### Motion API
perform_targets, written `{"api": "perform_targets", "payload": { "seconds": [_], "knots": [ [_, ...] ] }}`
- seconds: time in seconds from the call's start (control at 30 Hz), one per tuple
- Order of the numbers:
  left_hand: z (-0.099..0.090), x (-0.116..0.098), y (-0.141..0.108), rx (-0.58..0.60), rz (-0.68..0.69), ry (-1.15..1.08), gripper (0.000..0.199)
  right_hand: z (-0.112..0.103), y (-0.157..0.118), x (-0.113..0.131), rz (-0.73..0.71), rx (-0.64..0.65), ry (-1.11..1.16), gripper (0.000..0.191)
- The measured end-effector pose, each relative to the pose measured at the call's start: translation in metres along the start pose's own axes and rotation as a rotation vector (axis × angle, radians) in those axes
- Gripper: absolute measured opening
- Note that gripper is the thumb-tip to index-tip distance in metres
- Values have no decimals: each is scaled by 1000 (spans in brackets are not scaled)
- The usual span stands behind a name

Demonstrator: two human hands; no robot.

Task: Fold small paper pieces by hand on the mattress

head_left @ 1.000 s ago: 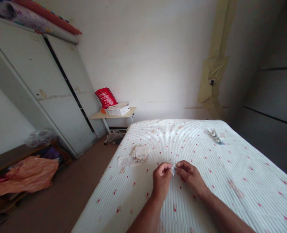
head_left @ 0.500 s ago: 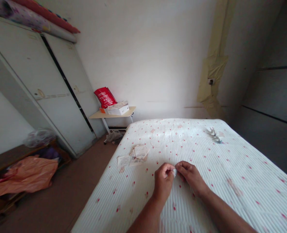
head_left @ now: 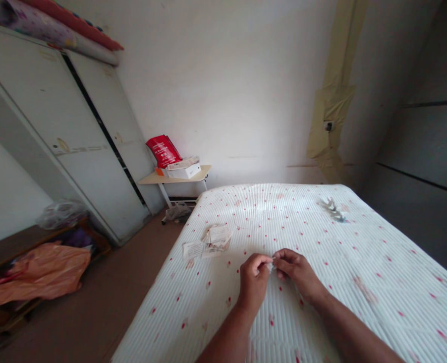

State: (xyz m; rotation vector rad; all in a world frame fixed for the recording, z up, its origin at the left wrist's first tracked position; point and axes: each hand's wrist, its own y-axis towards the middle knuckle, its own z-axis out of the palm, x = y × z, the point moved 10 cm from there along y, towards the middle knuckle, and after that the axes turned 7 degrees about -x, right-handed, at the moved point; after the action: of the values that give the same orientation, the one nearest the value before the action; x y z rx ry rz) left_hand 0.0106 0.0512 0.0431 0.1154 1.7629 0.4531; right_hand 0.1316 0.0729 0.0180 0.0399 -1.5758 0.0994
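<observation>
Over the bed's white sheet with red dots, my left hand is closed in a pinch on a small whitish crumpled piece. Its material is too small to make out. My right hand pinches at the same piece from the other side, thumb and forefinger together, so the fingertips of both hands nearly meet. Left of my hands lie several pieces of printed paper, partly overlapping. Farther off to the right is a grey-white, leafy or twisted strip.
A small table by the wall carries a red bag and a white box. Grey cabinets stand at left, with rolled mats on top. Orange plastic lies on a low wooden piece at lower left.
My right hand's fingers have shifted slightly, up against the whitish piece, and its lower fingers show more. My left hand has barely moved.
</observation>
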Motion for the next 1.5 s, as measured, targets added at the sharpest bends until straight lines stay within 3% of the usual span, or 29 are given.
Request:
{"api": "perform_targets", "payload": {
  "seconds": [0.33,0.77,1.13,1.3,1.5],
  "knots": [
    [-2,6,3,-4,7,32,22,1,3,-3,17,22,97,29],
    [-2,14,5,-9,-97,26,4,3,3,-8,5,47,36,23],
    [5,38,3,71,-368,-268,21,-2,6,-7,30,13,95,31],
    [0,39,4,13,-405,-290,20,-1,6,-4,-93,46,-9,28],
    [-5,45,5,-43,-441,-305,20,4,-1,14,-368,127,-259,22]
  ]
}}
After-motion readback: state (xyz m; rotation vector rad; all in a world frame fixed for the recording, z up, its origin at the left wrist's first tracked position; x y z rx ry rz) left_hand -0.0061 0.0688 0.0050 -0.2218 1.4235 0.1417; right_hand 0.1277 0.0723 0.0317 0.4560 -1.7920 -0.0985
